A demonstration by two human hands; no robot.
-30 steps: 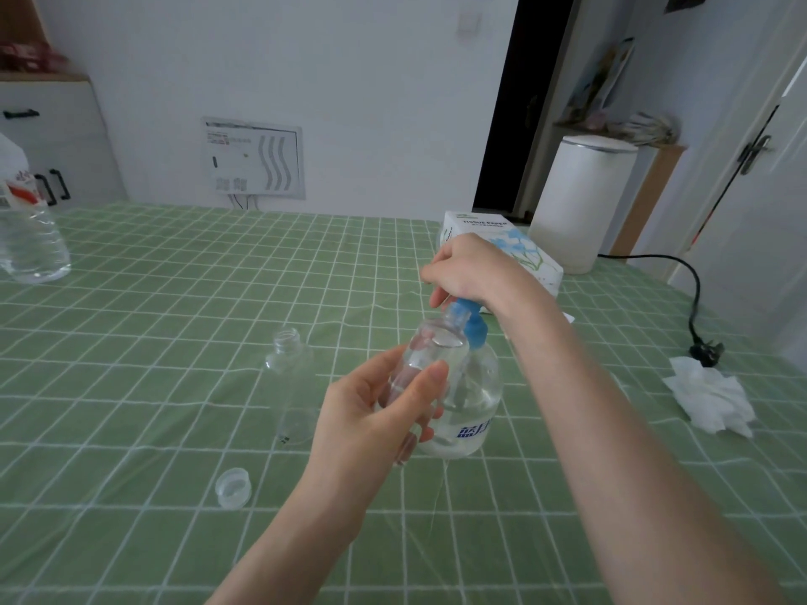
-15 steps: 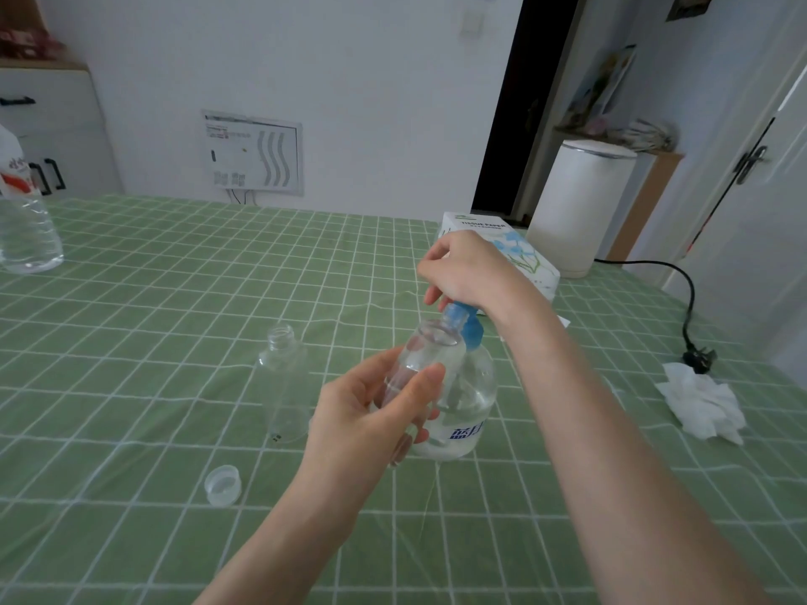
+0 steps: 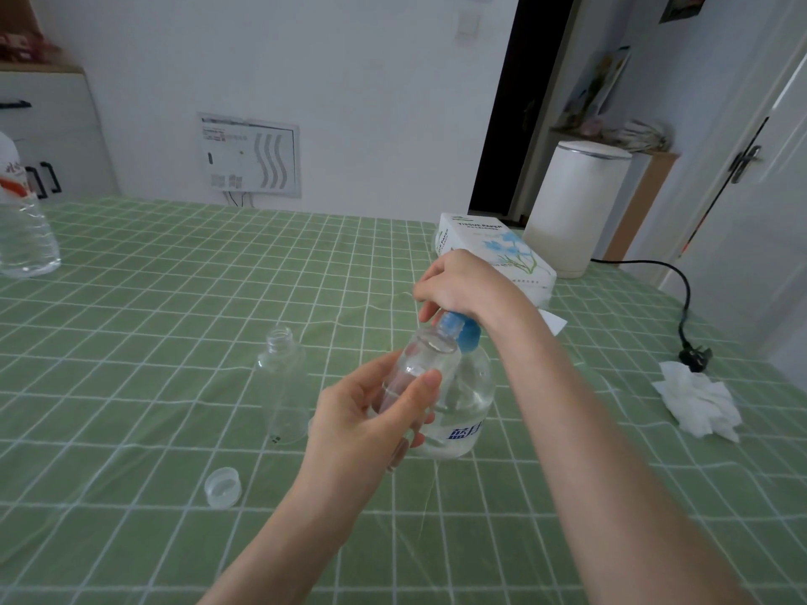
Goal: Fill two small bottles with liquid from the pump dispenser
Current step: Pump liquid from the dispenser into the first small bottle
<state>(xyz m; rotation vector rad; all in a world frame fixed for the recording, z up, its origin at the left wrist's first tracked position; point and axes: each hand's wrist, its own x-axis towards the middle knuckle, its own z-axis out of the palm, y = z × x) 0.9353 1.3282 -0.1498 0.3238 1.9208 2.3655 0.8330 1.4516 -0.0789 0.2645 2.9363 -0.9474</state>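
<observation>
My left hand [image 3: 367,423] grips a small clear bottle [image 3: 421,369], tilted with its open mouth right under the blue nozzle. The pump dispenser [image 3: 463,399], a round clear bottle holding clear liquid with a blue pump head, stands on the table just behind it. Over that pump head my right hand [image 3: 458,281] curls and presses down, hiding most of the blue part. A second small clear bottle [image 3: 281,386] stands upright and uncapped to the left. Its clear cap [image 3: 222,486] lies on the cloth nearer me.
A green checked cloth [image 3: 131,342] covers the table. A tissue box [image 3: 493,251] and white canister [image 3: 576,207] stand at the back right. A crumpled tissue [image 3: 698,401] and black plug with cord [image 3: 694,355] lie at right. A large water bottle [image 3: 22,229] stands far left.
Both hands keep their hold on the small bottle and pump. Only the view has shifted slightly.
</observation>
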